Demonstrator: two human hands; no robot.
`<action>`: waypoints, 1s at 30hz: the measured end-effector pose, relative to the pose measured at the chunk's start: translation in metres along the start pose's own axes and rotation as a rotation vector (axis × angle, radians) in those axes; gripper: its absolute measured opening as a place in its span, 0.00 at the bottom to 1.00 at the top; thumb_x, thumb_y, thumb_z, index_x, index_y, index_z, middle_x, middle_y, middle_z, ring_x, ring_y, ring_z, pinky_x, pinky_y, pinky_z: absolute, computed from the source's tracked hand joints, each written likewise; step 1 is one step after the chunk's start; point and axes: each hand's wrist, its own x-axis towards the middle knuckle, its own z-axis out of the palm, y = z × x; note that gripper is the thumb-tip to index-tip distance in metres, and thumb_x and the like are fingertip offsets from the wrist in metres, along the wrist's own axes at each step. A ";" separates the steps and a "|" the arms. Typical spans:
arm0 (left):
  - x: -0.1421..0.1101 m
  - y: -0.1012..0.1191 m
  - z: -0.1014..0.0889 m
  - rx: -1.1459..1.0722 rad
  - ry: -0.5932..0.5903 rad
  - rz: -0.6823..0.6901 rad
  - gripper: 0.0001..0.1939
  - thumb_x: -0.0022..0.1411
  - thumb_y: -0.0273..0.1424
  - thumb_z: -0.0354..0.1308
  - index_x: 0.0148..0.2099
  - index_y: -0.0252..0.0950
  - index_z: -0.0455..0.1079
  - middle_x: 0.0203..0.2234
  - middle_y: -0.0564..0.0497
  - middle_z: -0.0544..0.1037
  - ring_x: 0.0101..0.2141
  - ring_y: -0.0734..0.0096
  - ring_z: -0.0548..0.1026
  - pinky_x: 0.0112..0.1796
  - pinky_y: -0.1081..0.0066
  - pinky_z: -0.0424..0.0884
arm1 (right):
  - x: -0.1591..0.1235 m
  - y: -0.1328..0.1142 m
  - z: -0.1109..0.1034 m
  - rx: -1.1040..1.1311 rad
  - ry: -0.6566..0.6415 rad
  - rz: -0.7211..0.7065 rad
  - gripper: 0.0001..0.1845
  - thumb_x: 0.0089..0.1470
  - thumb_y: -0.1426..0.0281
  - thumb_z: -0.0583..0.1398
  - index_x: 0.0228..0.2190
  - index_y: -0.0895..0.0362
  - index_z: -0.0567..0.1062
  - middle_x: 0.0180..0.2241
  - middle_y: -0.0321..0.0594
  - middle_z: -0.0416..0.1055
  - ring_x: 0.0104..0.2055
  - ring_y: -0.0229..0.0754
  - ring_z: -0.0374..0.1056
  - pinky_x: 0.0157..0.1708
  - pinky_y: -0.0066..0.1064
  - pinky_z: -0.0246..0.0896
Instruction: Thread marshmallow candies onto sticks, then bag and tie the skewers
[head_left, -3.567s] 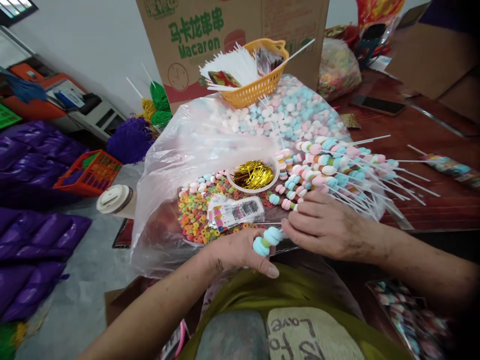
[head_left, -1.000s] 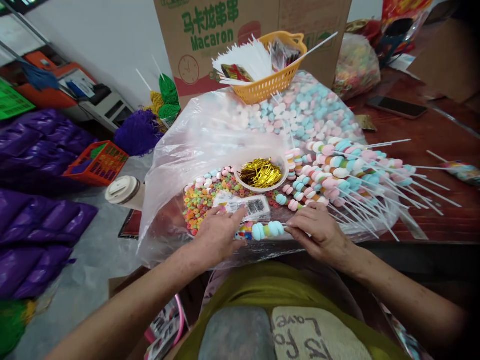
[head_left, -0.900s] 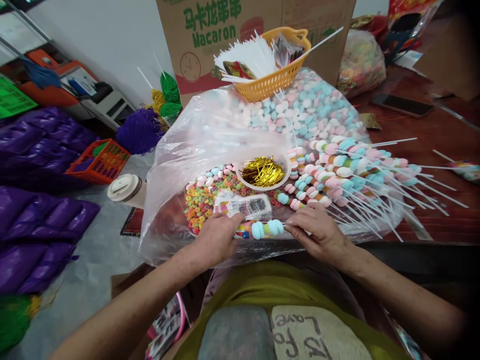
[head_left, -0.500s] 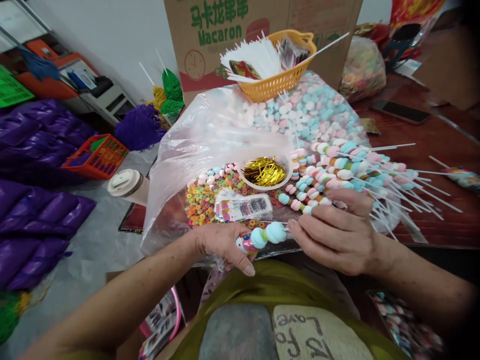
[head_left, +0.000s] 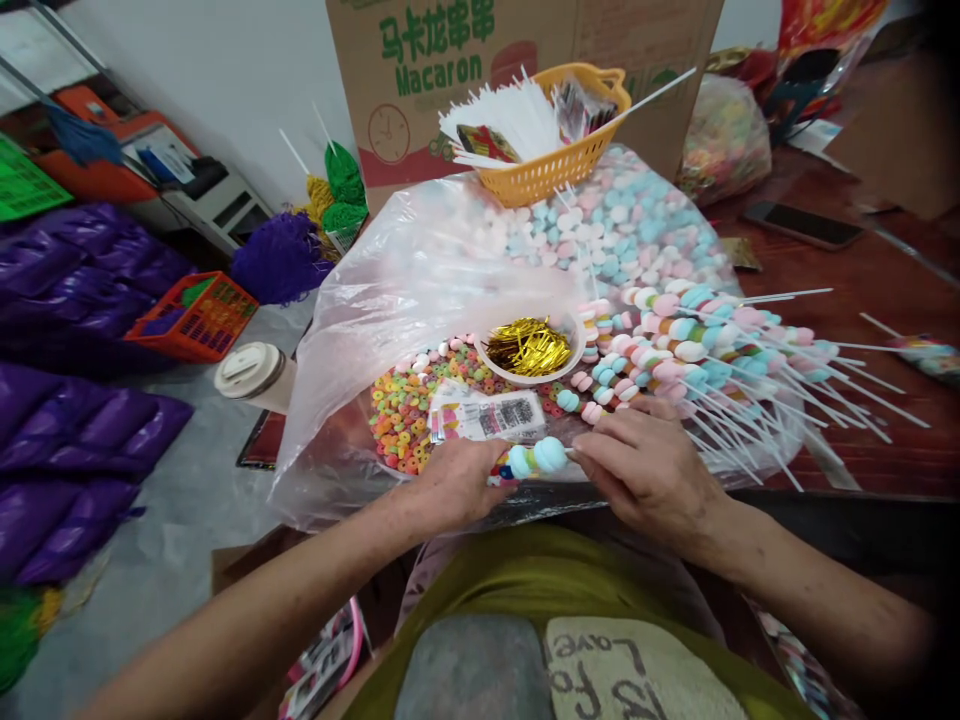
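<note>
A candy skewer [head_left: 550,455] lies between my hands, showing pale blue marshmallows with a thin yellow-green ring between them. My left hand [head_left: 461,482] is closed round its left part, where a bit of colourful printed wrapper shows at the fingers. At the other end my right hand [head_left: 649,475] pinches the short bare stick beside the last marshmallow. Just beyond the left hand are printed packets [head_left: 495,415] and ring-shaped candies [head_left: 401,415]. A white bowl [head_left: 532,378] holds gold twist ties. Several finished marshmallow skewers [head_left: 697,350] are heaped beyond my right hand.
A clear plastic sheet [head_left: 375,270] covers much of the red-brown table [head_left: 892,420], with loose marshmallows on it. Behind stand a yellow basket [head_left: 540,178] of white sticks and a cardboard box [head_left: 420,125]. A lidded cup [head_left: 259,375] is at left, a phone [head_left: 802,224] at right.
My left hand has turned and closed further over the wrapped part, covering most of the wrapper. The right hand has lowered slightly and moved left, staying at the stick end.
</note>
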 end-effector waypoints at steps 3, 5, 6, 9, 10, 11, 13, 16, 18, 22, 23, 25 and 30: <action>0.004 0.001 0.002 0.129 0.098 -0.043 0.10 0.53 0.34 0.52 0.38 0.37 0.69 0.30 0.47 0.76 0.33 0.61 0.73 0.31 0.69 0.63 | 0.000 -0.006 0.003 0.001 -0.007 0.019 0.12 0.52 0.76 0.52 0.22 0.58 0.71 0.19 0.37 0.62 0.26 0.37 0.54 0.33 0.33 0.43; 0.006 -0.001 0.002 0.234 0.168 -0.025 0.09 0.51 0.29 0.52 0.36 0.36 0.69 0.29 0.46 0.76 0.34 0.59 0.73 0.35 0.66 0.63 | -0.003 -0.011 0.006 0.003 -0.027 -0.017 0.12 0.52 0.76 0.52 0.22 0.58 0.72 0.18 0.36 0.62 0.25 0.37 0.53 0.34 0.34 0.43; 0.007 -0.002 0.002 0.274 0.195 -0.002 0.09 0.50 0.27 0.52 0.35 0.36 0.69 0.29 0.45 0.76 0.35 0.59 0.73 0.37 0.65 0.63 | -0.005 -0.012 0.007 -0.002 -0.037 -0.039 0.12 0.52 0.76 0.51 0.22 0.57 0.72 0.18 0.36 0.62 0.25 0.37 0.53 0.34 0.35 0.42; 0.007 -0.005 -0.001 0.311 0.218 0.055 0.07 0.51 0.29 0.53 0.33 0.35 0.70 0.28 0.45 0.76 0.33 0.58 0.73 0.39 0.62 0.62 | -0.010 -0.010 0.005 -0.036 -0.063 -0.041 0.12 0.52 0.76 0.51 0.22 0.57 0.72 0.18 0.36 0.62 0.25 0.38 0.52 0.34 0.35 0.42; 0.007 -0.005 -0.003 0.290 0.197 0.058 0.07 0.51 0.31 0.53 0.32 0.35 0.70 0.27 0.45 0.76 0.32 0.59 0.73 0.38 0.63 0.62 | -0.010 -0.009 0.003 -0.039 -0.074 -0.031 0.12 0.52 0.76 0.51 0.22 0.57 0.72 0.18 0.37 0.62 0.25 0.38 0.52 0.34 0.35 0.42; 0.006 -0.005 -0.004 0.254 0.160 0.060 0.08 0.52 0.33 0.54 0.31 0.35 0.70 0.27 0.46 0.76 0.31 0.60 0.73 0.37 0.64 0.63 | -0.010 -0.008 0.001 -0.034 -0.083 -0.025 0.12 0.52 0.75 0.51 0.22 0.57 0.72 0.19 0.37 0.62 0.26 0.38 0.53 0.34 0.35 0.42; 0.005 -0.002 -0.007 0.146 0.066 0.082 0.09 0.53 0.36 0.53 0.31 0.36 0.71 0.26 0.47 0.76 0.29 0.63 0.72 0.32 0.68 0.63 | -0.010 -0.007 -0.001 -0.019 -0.099 -0.041 0.12 0.52 0.75 0.51 0.22 0.57 0.72 0.19 0.36 0.62 0.26 0.38 0.53 0.35 0.35 0.42; 0.005 0.003 -0.008 -0.065 -0.037 0.122 0.13 0.52 0.40 0.55 0.37 0.38 0.70 0.29 0.51 0.76 0.30 0.67 0.72 0.28 0.73 0.61 | -0.009 -0.010 0.000 -0.044 -0.080 -0.073 0.13 0.53 0.76 0.51 0.22 0.57 0.71 0.18 0.36 0.61 0.26 0.37 0.52 0.36 0.36 0.43; 0.006 0.006 -0.006 -0.212 -0.105 0.135 0.20 0.47 0.45 0.59 0.39 0.38 0.69 0.29 0.53 0.75 0.29 0.68 0.71 0.26 0.75 0.60 | -0.009 -0.012 0.003 -0.052 -0.071 -0.082 0.12 0.53 0.75 0.51 0.22 0.57 0.70 0.18 0.35 0.61 0.26 0.37 0.51 0.38 0.37 0.43; 0.012 0.012 0.001 -0.365 -0.259 0.163 0.21 0.44 0.48 0.60 0.34 0.36 0.70 0.24 0.56 0.73 0.27 0.70 0.70 0.25 0.76 0.60 | -0.008 -0.015 0.009 -0.045 -0.086 -0.135 0.11 0.54 0.74 0.51 0.23 0.56 0.70 0.19 0.35 0.61 0.27 0.38 0.51 0.40 0.40 0.42; 0.013 0.014 0.002 -0.336 -0.252 0.145 0.18 0.47 0.46 0.58 0.33 0.37 0.70 0.24 0.55 0.73 0.27 0.70 0.70 0.25 0.76 0.60 | -0.008 -0.015 0.011 -0.052 -0.084 -0.147 0.12 0.54 0.74 0.51 0.23 0.56 0.70 0.19 0.35 0.61 0.27 0.38 0.51 0.40 0.40 0.42; 0.013 0.020 0.005 -0.202 -0.186 0.070 0.14 0.53 0.42 0.53 0.33 0.37 0.70 0.24 0.53 0.73 0.28 0.66 0.71 0.27 0.73 0.61 | -0.006 -0.014 0.014 -0.067 -0.072 -0.163 0.12 0.54 0.74 0.51 0.23 0.57 0.70 0.19 0.36 0.61 0.27 0.38 0.50 0.40 0.40 0.43; 0.011 0.011 -0.003 -0.226 -0.127 0.079 0.25 0.49 0.45 0.58 0.45 0.35 0.66 0.35 0.47 0.75 0.35 0.59 0.72 0.33 0.68 0.66 | -0.004 -0.001 0.018 -0.049 -0.028 -0.172 0.12 0.54 0.75 0.51 0.24 0.57 0.71 0.20 0.36 0.63 0.27 0.38 0.53 0.40 0.39 0.45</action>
